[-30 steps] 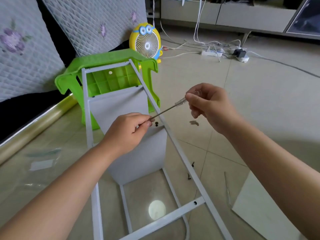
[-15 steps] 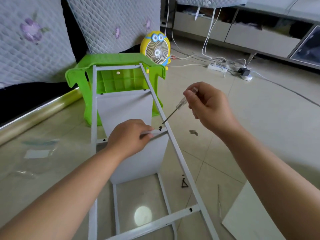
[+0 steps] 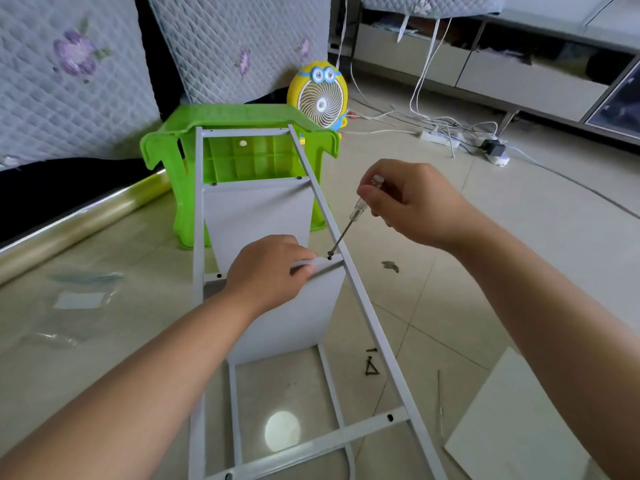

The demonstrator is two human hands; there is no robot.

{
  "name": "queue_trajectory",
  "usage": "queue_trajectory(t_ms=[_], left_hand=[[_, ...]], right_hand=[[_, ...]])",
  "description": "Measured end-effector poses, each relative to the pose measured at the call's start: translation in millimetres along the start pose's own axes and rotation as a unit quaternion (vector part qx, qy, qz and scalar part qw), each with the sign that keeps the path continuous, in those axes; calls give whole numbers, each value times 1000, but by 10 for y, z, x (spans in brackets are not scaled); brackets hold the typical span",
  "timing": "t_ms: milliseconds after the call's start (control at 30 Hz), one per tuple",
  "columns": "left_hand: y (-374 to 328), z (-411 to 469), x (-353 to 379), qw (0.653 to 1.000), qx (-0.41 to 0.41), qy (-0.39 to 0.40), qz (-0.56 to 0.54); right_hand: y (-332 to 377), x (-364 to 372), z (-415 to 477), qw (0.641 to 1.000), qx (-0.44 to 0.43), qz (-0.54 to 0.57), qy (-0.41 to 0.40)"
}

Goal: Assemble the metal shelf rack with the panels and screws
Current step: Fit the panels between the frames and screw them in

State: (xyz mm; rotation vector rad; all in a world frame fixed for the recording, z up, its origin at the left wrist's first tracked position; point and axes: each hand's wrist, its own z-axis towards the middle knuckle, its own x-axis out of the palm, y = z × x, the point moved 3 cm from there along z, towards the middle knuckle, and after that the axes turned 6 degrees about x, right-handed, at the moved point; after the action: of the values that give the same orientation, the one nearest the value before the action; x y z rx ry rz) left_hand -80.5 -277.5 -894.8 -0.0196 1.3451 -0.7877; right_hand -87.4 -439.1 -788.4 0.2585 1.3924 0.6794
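The white metal rack frame (image 3: 363,313) lies tilted on the floor, its far end leaning on a green plastic stool (image 3: 242,116). A grey shelf panel (image 3: 291,317) hangs between its rails. My left hand (image 3: 266,271) grips the panel's upper edge next to the right rail. My right hand (image 3: 412,202) holds a clear-handled screwdriver (image 3: 349,223) whose tip sits on a black screw (image 3: 329,255) at the panel's corner. A second panel (image 3: 256,206) is fixed higher up. Loose black screws (image 3: 372,367) lie on the tiles beside the rail.
A white panel (image 3: 512,417) lies on the floor at the lower right, a thin rod (image 3: 440,400) beside it. A yellow fan (image 3: 320,95) stands behind the stool, a power strip with cables (image 3: 440,136) further right. Plastic bags (image 3: 83,299) and a film roll (image 3: 79,223) lie at left.
My right hand tilted the screwdriver steeper and set its tip on the screw. My left hand went from pinching at the screw to gripping the panel edge. The view shifted.
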Motion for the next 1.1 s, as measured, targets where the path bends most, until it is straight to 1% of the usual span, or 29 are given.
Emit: queue_trajectory(t_ms=[67,167,267,367,467,567,633,767,900,933,1033,1100], left_hand=[[11,-8,11,1000,2,6,6],[14,-20,6,1000,8,-3,3],[-2,-36,0,1000,11,-7,-4],[-7,-25,-6,1000,19,-8,0],[-7,-15,-17,1000,11,-2,2],[-9,-21,-16,1000,11,-9,-3],[-22,-21,-12,1000,13,-8,-7],[-29,-16,-13,1000,12,4,-1],[-28,-2,-20,1000,22,-8,2],[-25,-7,-17,1000,24,-13,1],[-21,-14,-20,999,27,-28,-6],[-19,-6,-15,1000,22,-21,-4]], right_hand=[[91,-42,60,996,-18,-71,45],[224,-60,148,984,-50,-145,91],[329,-41,224,962,-66,-244,101],[414,-22,267,932,-48,-344,105],[489,0,290,909,-35,-402,102],[540,5,300,899,-34,-424,100],[512,9,282,901,-31,-421,98],[422,30,204,935,-39,-342,87],[419,2,196,956,-59,-251,137],[437,-13,198,956,-62,-249,145],[460,-57,214,944,-54,-287,156],[482,-79,222,932,-41,-317,171]])
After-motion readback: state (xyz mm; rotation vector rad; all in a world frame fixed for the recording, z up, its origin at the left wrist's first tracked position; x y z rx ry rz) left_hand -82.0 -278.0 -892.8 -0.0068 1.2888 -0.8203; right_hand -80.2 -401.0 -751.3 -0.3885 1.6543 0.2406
